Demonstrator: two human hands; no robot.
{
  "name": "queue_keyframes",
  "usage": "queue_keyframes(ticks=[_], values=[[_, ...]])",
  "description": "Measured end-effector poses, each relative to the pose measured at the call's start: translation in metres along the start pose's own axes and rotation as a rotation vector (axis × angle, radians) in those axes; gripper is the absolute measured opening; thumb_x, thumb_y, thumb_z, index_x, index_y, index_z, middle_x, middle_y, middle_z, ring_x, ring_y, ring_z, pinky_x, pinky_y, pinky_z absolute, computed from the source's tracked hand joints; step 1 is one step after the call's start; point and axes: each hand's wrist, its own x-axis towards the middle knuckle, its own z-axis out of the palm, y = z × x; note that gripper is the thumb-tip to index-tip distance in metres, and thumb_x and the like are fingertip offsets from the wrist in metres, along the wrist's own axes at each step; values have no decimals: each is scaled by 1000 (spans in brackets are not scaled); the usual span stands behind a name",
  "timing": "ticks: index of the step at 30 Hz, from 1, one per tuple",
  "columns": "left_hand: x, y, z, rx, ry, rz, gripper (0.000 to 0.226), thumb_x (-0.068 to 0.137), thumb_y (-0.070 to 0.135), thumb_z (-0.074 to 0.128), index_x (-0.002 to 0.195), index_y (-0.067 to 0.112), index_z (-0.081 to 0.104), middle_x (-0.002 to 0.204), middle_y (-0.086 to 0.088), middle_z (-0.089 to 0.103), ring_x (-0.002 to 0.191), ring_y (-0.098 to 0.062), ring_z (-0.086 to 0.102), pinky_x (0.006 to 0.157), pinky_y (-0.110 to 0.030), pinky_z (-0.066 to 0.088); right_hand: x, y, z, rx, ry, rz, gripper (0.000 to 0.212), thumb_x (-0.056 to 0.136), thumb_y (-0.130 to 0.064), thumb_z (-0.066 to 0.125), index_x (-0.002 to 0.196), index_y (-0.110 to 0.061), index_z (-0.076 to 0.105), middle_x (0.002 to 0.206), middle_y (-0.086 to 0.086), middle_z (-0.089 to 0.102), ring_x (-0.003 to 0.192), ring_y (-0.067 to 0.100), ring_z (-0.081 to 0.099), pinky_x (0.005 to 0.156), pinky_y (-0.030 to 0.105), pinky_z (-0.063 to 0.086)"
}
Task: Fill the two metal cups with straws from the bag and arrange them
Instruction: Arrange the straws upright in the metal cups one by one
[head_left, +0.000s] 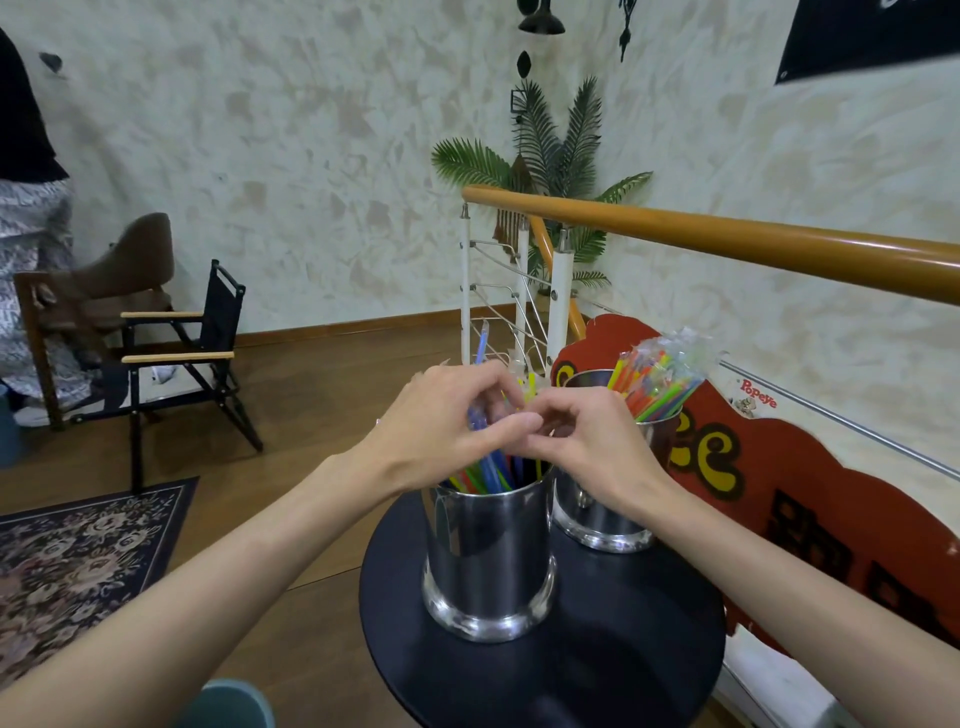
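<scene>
Head view looks down on a small round black table (597, 670) carrying two metal cups side by side. The near cup (488, 561) stands toward the table's left half, well in from the front edge, and holds upright coloured straws (488, 467). The far cup (608, 509) sits just behind and right of it, close to the table's back edge, with the clear bag of straws (657, 376) standing in it and leaning right. Both hands meet above the near cup: the left hand (447, 426) grips the bunch of straws with curled fingers, and the right hand (587, 441) pinches at the straw tops, fingertips touching the left thumb. A red sign board (779, 467) stands tight against the table's right side below an orange handrail (727, 239); wooden floor (311, 405) lies to the left, with a folding chair (182, 364) and a rug (78, 551) well apart.
</scene>
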Motion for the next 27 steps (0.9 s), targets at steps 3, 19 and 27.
queue_keyframes(ticks=[3, 19, 27], values=[[0, -3, -2, 218, 26, 102, 21, 91, 48, 53, 86, 29, 61, 75, 18, 60, 74, 0, 57, 77, -34, 48, -4, 1, -3, 70, -46, 45, 23, 71, -17, 92, 87, -13, 76, 80, 0, 76, 74, 12, 72, 72, 29, 59], [-5, -1, 10, 488, 29, -99, 11, 93, 23, 52, 102, 20, 58, 96, 4, 60, 87, -21, 57, 78, -34, 36, 8, 21, -10, -155, -42, 223, 57, 84, -32, 81, 134, -24, 55, 118, -10, 63, 80, 0, 66, 76, 19, 52], [-8, -14, 19, 403, 92, -164, 15, 89, 34, 66, 80, 24, 59, 82, 10, 59, 76, -7, 50, 65, -22, 35, 15, 29, -8, -115, -34, 238, 69, 78, -46, 84, 138, -27, 55, 97, -9, 68, 83, 8, 65, 79, 27, 54]])
